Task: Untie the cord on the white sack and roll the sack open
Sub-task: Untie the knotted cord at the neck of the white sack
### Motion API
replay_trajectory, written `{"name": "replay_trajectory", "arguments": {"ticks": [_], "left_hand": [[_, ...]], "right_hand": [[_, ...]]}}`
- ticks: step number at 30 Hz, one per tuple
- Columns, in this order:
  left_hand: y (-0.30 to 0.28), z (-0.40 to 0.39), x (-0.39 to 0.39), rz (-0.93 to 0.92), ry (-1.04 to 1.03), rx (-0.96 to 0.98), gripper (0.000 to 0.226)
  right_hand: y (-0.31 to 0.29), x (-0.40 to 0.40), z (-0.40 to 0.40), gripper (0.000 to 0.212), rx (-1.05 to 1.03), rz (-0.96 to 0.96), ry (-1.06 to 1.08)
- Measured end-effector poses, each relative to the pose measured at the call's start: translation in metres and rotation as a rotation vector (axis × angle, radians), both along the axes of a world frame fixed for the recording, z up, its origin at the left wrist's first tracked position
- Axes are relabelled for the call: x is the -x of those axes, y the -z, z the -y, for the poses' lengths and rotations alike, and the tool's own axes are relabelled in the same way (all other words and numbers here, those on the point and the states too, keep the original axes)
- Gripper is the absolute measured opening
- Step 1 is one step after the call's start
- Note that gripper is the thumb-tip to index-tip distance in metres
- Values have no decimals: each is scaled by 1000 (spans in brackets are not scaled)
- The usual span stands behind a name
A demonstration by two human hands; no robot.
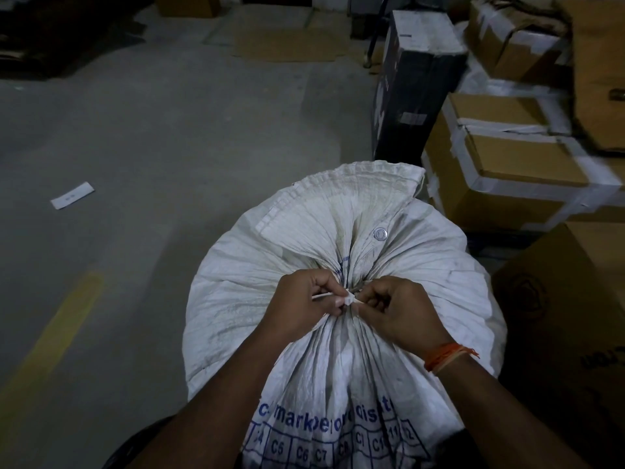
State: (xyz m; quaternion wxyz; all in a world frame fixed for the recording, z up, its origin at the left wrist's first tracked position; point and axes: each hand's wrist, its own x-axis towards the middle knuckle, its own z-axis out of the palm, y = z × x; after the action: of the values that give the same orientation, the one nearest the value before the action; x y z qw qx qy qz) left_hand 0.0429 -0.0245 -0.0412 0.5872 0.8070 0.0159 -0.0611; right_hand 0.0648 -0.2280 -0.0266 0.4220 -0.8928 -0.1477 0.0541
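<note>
A big white woven sack [422,275] with blue print stands upright on the floor right in front of me. Its mouth is bunched together and tied with a thin white cord [348,299] at the neck. My left hand [304,299] pinches the cord on the left side of the knot. On the right side, my right hand [402,309], with an orange thread band at its wrist, pinches the cord too. The loose top flap of the sack fans out beyond the knot, with a metal eyelet [380,234] showing.
Taped cardboard boxes [507,164] are stacked close on the right, beside a tall black box [416,82]. Another brown box [568,316] touches the sack's right side. Grey concrete floor [152,130] stretches left, with a yellow line [50,336] and a paper slip [72,195].
</note>
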Motion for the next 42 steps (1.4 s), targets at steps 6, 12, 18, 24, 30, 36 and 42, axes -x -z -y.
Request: {"name": "replay_trajectory", "arguments": {"ticks": [6,12,18,24,30,36,42], "left_hand": [[-1,-1,-1,-32,-15,23,14],[0,0,0,-17,-8,-2,12],[1,1,1,7,22,-27,8],[-1,-1,0,18,23,-30,7],[-2,0,0,-17,8,-3,8],[-5,-1,-2,-53,-15,44,7],[-4,0,0,-51,-13,42,9]], "right_hand": [[-5,-3,8,13,-12,-4,-19],[4,-2,4,12,21,65,-5],[8,0,-1,13,12,95,1],[7,0,-4,11,-5,80,6],[2,0,0,9,-8,18,-17],[-3,-7,12,10,-1,-19,-46],[-3,-3,7,13,19,40,-34]]}}
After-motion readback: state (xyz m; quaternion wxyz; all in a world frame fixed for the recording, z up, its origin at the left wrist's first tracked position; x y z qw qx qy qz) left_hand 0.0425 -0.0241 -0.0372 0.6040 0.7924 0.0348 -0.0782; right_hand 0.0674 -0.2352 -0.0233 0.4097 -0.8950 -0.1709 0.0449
